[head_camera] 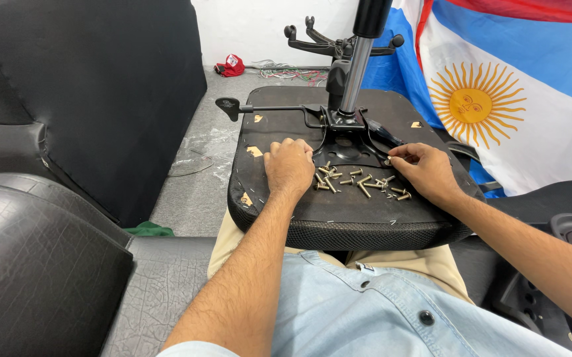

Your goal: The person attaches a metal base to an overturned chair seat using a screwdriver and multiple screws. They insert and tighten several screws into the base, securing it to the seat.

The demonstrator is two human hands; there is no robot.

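Now pinching one small metal screw point(387, 160) in the right hand point(424, 170), just right of the loose screws point(358, 182) scattered mid-seat on the upturned black seat base point(339, 221). Resting flat beside them, nearer the left edge: left hand point(288, 168), fingers loosely curled, holding nothing. Chrome gas cylinder point(357, 73) upright behind.

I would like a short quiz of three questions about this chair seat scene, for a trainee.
1. True or false: the seat lies upside down on the person's lap.
2. Which hand pinches a screw: A left hand, B right hand?
3. Where does the pile of loose screws lie?

Key:
1. true
2. B
3. On the underside of the seat, between the two hands, in front of the metal column.
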